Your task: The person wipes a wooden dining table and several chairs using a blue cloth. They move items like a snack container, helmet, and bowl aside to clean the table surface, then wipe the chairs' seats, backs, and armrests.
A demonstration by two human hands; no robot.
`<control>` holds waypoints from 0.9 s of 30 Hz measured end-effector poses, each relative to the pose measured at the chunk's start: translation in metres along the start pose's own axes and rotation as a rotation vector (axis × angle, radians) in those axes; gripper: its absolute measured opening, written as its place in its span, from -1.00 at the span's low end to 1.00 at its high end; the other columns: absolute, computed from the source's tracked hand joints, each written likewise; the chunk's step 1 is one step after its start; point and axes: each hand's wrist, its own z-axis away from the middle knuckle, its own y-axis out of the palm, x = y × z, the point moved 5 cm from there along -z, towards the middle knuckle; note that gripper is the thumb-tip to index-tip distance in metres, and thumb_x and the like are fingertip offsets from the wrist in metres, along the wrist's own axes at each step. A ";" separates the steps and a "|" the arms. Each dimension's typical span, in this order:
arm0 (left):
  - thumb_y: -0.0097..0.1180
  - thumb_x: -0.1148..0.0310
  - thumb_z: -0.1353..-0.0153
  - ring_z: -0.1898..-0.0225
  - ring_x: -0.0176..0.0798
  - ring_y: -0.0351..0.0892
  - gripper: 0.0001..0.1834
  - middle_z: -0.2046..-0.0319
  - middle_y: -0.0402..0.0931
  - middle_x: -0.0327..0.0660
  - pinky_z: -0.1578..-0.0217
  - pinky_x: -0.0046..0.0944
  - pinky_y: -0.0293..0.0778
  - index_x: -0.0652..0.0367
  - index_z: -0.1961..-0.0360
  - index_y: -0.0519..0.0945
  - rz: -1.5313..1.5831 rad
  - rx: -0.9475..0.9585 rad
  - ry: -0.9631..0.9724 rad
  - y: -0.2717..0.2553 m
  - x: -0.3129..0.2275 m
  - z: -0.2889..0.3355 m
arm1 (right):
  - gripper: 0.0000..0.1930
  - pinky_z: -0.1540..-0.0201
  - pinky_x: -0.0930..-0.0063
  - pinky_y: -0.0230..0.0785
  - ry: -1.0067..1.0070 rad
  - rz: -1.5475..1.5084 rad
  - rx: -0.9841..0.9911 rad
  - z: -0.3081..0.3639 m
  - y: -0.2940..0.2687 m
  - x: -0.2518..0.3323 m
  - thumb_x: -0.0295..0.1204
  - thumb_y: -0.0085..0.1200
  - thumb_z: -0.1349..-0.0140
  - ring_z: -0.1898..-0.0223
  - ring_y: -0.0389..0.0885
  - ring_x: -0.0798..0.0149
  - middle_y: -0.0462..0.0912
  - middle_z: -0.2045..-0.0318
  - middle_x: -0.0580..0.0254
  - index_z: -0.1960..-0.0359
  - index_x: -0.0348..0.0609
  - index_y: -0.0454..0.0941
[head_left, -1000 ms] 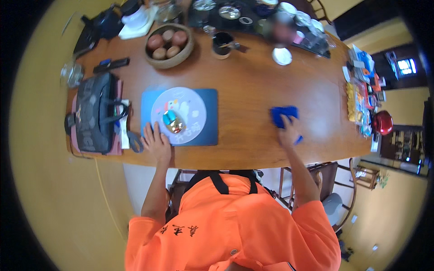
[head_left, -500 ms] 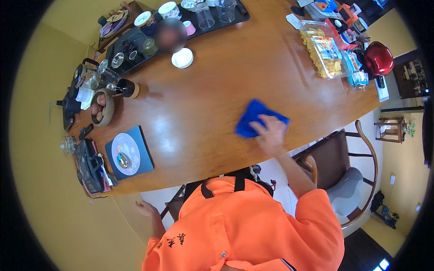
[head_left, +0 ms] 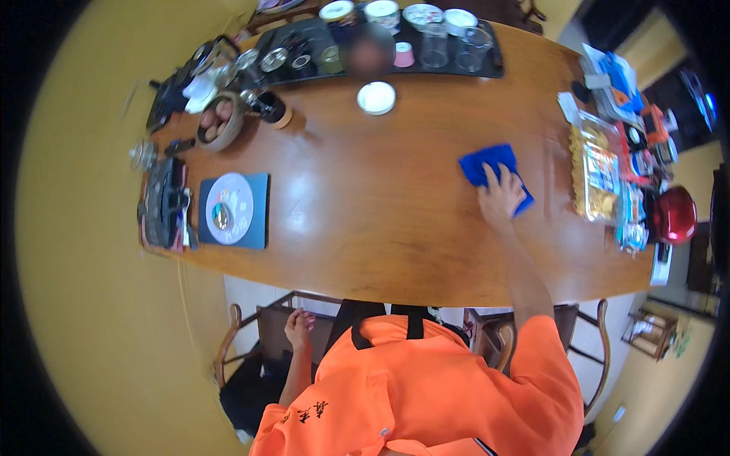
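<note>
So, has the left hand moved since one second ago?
Yes: the left hand moved back, away from the blue mat, past the near edge of the table.

Blue cloth (head_left: 479,164) — partly covered; black tray (head_left: 496,62) — partly behind a blurred round patch (head_left: 368,52).

The right arm (head_left: 526,277) reaches over the worktop (head_left: 380,228), right hand (head_left: 499,196) palm-down, fingers extended; the left hand (head_left: 299,325) hangs outside the worktop's near edge, loosely curled

Cloth (head_left: 498,154) has room leftward; tub (head_left: 597,171) blocks further right
</note>
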 end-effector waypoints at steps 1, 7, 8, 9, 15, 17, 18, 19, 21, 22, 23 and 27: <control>-0.01 0.50 -0.32 0.42 -0.31 0.66 -0.77 0.28 0.64 -0.13 0.49 -0.43 0.46 0.25 0.03 0.56 -0.022 -0.043 -0.043 0.001 0.006 0.018 | -0.48 -0.07 -0.06 0.11 -0.040 -0.020 0.031 -0.019 0.013 0.034 -0.26 0.15 -0.02 -0.19 0.27 0.03 0.41 -0.20 0.32 -0.12 0.36 0.54; 0.05 0.43 -0.34 0.49 -0.38 0.63 -0.80 0.34 0.66 -0.16 0.51 -0.44 0.46 0.25 0.07 0.60 -0.081 -0.211 -0.163 -0.039 0.091 0.073 | -0.63 -0.05 -0.14 0.06 -0.590 -0.336 0.215 0.031 0.023 0.277 -0.29 0.07 -0.08 -0.16 0.27 0.00 0.42 -0.11 0.23 0.02 0.29 0.58; 0.06 0.44 -0.33 0.49 -0.38 0.63 -0.79 0.34 0.66 -0.16 0.50 -0.44 0.47 0.26 0.07 0.60 -0.088 -0.221 -0.165 -0.035 0.104 0.079 | -0.63 -0.06 -0.14 0.06 -0.702 -0.390 0.217 0.064 0.013 0.298 -0.31 0.09 -0.05 -0.17 0.28 -0.01 0.43 -0.11 0.21 0.03 0.25 0.59; 0.07 0.44 -0.32 0.48 -0.38 0.63 -0.79 0.34 0.66 -0.16 0.49 -0.44 0.47 0.27 0.07 0.61 -0.095 -0.235 -0.168 -0.029 0.111 0.080 | -0.62 -0.06 -0.12 0.08 -0.802 -0.501 0.272 0.094 0.000 0.306 -0.34 0.11 -0.02 -0.16 0.29 -0.02 0.43 -0.12 0.19 0.04 0.23 0.60; 0.12 0.21 -0.23 0.43 -0.27 0.70 -0.72 0.51 0.68 -0.12 0.31 -0.25 0.56 0.18 0.22 0.72 -0.518 -0.220 0.034 -0.001 0.112 0.082 | -0.59 -0.03 0.02 0.17 -1.112 -0.694 0.462 0.159 -0.064 0.224 -0.31 0.21 0.14 -0.08 0.41 0.07 0.51 -0.08 0.29 0.13 0.30 0.66; 0.16 0.28 -0.19 0.39 -0.26 0.71 -0.74 0.44 0.69 -0.08 0.26 -0.23 0.58 0.21 0.20 0.70 -0.403 -0.262 0.019 -0.004 0.124 0.084 | -0.58 -0.05 0.00 0.20 -1.166 -0.555 0.487 0.148 -0.074 0.172 -0.31 0.20 0.16 -0.05 0.44 0.06 0.54 -0.07 0.31 0.14 0.30 0.67; 0.18 0.32 -0.18 0.36 -0.21 0.72 -0.76 0.40 0.70 -0.07 0.23 -0.23 0.58 0.20 0.19 0.70 -0.363 -0.245 -0.011 -0.013 0.154 0.081 | -0.56 -0.09 -0.02 0.19 -1.145 -0.519 0.523 0.144 -0.079 0.146 -0.35 0.17 0.15 -0.08 0.41 -0.01 0.51 -0.10 0.26 0.11 0.25 0.65; 0.17 0.33 -0.18 0.32 -0.17 0.72 -0.77 0.37 0.70 -0.05 0.22 -0.21 0.59 0.18 0.18 0.70 -0.394 -0.241 0.017 -0.004 0.146 0.080 | -0.56 -0.13 -0.04 0.17 -1.079 -0.451 0.542 0.141 -0.078 0.113 -0.38 0.13 0.13 -0.12 0.38 -0.06 0.48 -0.12 0.18 0.09 0.19 0.64; 0.13 0.35 -0.19 0.30 -0.11 0.72 -0.78 0.34 0.69 0.01 0.20 -0.17 0.59 0.18 0.19 0.69 -0.403 -0.200 0.062 0.000 0.134 0.085 | -0.55 -0.20 -0.08 0.13 -0.970 -0.370 0.524 0.139 -0.078 0.058 -0.42 0.06 0.07 -0.16 0.33 -0.13 0.42 -0.16 0.06 0.04 0.09 0.60; 0.11 0.36 -0.20 0.30 -0.07 0.72 -0.78 0.32 0.68 0.02 0.20 -0.15 0.59 0.19 0.18 0.68 -0.410 -0.188 0.112 0.002 0.124 0.092 | -0.54 -0.23 -0.10 0.10 -0.920 -0.345 0.492 0.141 -0.081 0.036 -0.43 0.02 0.04 -0.18 0.30 -0.16 0.39 -0.18 0.00 0.00 0.05 0.57; 0.10 0.38 -0.19 0.28 -0.04 0.70 -0.78 0.31 0.67 0.03 0.19 -0.13 0.58 0.21 0.18 0.68 -0.398 -0.197 0.133 -0.002 0.130 0.100 | -0.54 -0.24 -0.11 0.09 -0.889 -0.312 0.505 0.145 -0.081 0.020 -0.43 0.00 0.01 -0.19 0.29 -0.17 0.38 -0.19 -0.02 -0.02 0.03 0.56; 0.04 0.45 -0.17 0.21 0.09 0.64 -0.77 0.23 0.63 0.08 0.13 -0.03 0.54 0.26 0.18 0.64 -0.438 -0.230 0.245 -0.016 0.142 0.119 | -0.51 -0.21 -0.12 0.12 -0.767 -0.272 0.459 0.166 -0.091 0.009 -0.49 -0.03 0.05 -0.15 0.31 -0.20 0.39 -0.17 -0.08 -0.02 -0.05 0.54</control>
